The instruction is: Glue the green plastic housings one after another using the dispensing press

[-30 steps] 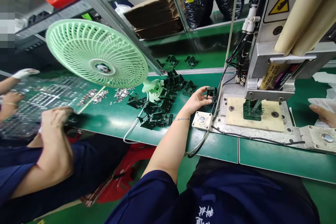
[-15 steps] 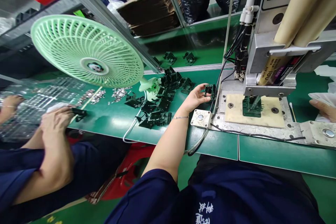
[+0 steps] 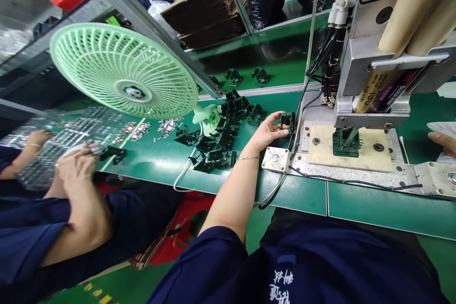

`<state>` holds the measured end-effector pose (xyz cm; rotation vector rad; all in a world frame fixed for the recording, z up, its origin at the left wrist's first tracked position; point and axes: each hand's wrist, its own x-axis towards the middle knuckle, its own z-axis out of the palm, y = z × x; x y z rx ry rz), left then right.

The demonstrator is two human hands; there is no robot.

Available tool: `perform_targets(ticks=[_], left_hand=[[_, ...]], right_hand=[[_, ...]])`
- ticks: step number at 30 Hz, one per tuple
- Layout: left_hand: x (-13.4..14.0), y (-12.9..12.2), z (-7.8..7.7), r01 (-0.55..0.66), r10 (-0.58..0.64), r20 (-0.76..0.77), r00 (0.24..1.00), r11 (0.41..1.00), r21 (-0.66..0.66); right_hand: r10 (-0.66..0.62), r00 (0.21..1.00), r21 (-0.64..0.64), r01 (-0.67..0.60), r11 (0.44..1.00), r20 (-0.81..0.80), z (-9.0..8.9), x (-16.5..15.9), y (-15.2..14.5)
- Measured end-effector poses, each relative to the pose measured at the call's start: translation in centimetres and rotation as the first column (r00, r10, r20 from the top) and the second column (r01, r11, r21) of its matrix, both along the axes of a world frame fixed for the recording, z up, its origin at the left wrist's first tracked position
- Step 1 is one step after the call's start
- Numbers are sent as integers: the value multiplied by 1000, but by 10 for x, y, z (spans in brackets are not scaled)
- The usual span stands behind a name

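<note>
My left hand point(image 3: 269, 130) is closed on a small dark plastic housing point(image 3: 287, 124), thumb and fingers gripping its left side. It is just left of the cables and the press base. At the right edge shows part of my right hand point(image 3: 443, 142), its thumb lying over a thin white sheet point(image 3: 447, 127); the rest of that hand is out of frame. Between the hands, a dark green part point(image 3: 345, 143) sits on the cream fixture plate point(image 3: 316, 161), under the metal head of a press point(image 3: 372, 118).
A pile of dark housings point(image 3: 226, 128) lies left of my forearm. A light green fan point(image 3: 124, 71) stands further left. A co-worker's hands point(image 3: 76, 164) work at the far left. A switch box point(image 3: 275, 158) and a cotton swab point(image 3: 403, 149) flank the press.
The view has shifted, so most things appear slightly further right. My left hand keeps hold of the housing, which looks slightly turned. Less of the white sheets shows at the right.
</note>
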<state>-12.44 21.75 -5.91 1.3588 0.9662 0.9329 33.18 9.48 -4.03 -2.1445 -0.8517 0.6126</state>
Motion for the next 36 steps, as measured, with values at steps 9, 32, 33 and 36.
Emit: perform_targets(ticks=[9, 32, 33, 36], left_hand=[[0, 0, 1, 0, 0, -7, 1000, 1000, -1], [1, -1, 2, 5, -5, -31, 1000, 1000, 22], [1, -1, 3, 6, -5, -33, 999, 1000, 22], [1, -1, 2, 2, -1, -39, 999, 1000, 25]], right_hand=[[-76, 995, -103, 69, 992, -66, 10, 0, 7], [-40, 994, -101, 30, 994, -97, 16, -3, 2], [-36, 994, -91, 27, 995, -106, 16, -4, 2], [-41, 995, -112, 31, 993, -94, 18, -5, 2]])
